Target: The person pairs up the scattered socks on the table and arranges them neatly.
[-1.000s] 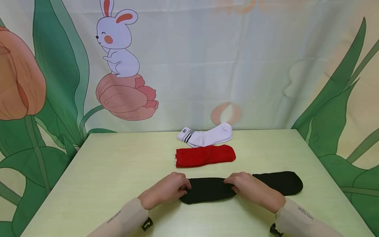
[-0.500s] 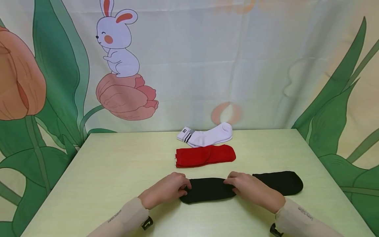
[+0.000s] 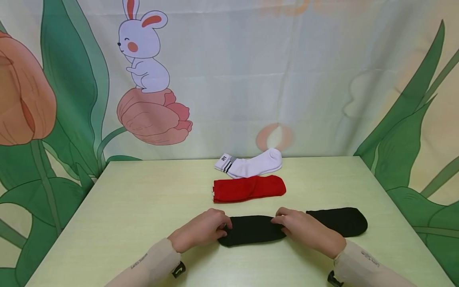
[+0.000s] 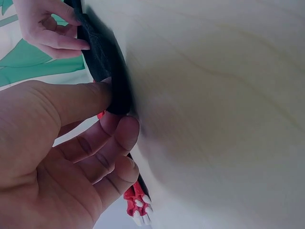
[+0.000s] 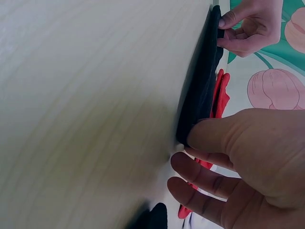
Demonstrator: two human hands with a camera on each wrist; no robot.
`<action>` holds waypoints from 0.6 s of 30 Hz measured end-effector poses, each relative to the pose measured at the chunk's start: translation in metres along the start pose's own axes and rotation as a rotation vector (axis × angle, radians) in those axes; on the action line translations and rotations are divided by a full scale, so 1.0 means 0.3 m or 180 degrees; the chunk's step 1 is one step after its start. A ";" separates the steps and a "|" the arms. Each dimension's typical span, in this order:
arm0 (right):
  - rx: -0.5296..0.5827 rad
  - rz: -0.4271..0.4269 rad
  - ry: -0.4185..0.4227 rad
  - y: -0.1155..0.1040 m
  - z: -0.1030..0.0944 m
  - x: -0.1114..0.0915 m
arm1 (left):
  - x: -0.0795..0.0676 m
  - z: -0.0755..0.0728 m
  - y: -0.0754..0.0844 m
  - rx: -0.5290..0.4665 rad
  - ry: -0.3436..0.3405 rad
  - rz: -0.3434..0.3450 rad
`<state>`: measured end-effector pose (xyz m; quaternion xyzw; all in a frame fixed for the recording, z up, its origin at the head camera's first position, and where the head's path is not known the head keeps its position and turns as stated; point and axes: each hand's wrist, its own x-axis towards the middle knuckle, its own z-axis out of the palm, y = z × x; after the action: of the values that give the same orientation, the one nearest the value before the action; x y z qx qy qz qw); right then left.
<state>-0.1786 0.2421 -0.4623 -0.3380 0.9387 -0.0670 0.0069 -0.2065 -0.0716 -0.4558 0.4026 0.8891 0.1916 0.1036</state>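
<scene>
A black sock [image 3: 251, 230] lies lengthwise across the near middle of the table in the head view. My left hand [image 3: 201, 230] pinches its left end between thumb and index finger. At the opposite end, my right hand [image 3: 305, 230] pinches the fabric the same way. The left wrist view shows the thumb on top of the black sock [image 4: 98, 55] with the other fingers curled below. In the right wrist view, the thumb presses the sock's edge [image 5: 200, 81]. A second black sock [image 3: 342, 221] lies flat beyond my right wrist, its left end partly hidden by that hand.
Just behind the black sock lies a folded pair of red socks [image 3: 247, 189]. White socks [image 3: 252, 164] with dark stripes lie behind those, at the table's far edge. A printed curtain [image 3: 229, 79] hangs behind the pale table [image 3: 150, 187].
</scene>
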 end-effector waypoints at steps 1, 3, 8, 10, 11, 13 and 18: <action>0.0003 0.0000 -0.0001 0.000 0.000 0.000 | 0.001 0.000 0.000 -0.0002 -0.0003 -0.0007; 0.0014 0.0007 -0.0014 0.000 0.000 0.002 | 0.003 0.001 -0.001 0.0006 0.0003 -0.0001; 0.0020 0.0001 -0.0028 -0.001 -0.004 0.007 | 0.004 -0.003 -0.001 -0.0001 0.0021 0.0026; 0.0020 -0.0009 -0.0026 -0.002 -0.007 0.008 | 0.003 -0.007 0.001 -0.0008 0.0013 0.0010; 0.0025 -0.0008 -0.0028 -0.001 -0.008 0.009 | 0.003 -0.008 0.001 -0.0009 0.0007 0.0004; 0.0036 -0.0004 -0.0040 0.001 -0.011 0.009 | 0.003 -0.010 0.002 -0.0002 -0.0005 -0.0005; 0.0041 -0.0004 -0.0059 0.009 -0.017 0.003 | 0.003 -0.012 0.005 0.0030 -0.0021 -0.0006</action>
<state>-0.1813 0.2443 -0.4575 -0.3391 0.9380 -0.0699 0.0178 -0.2072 -0.0708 -0.4520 0.4030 0.8900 0.1860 0.1048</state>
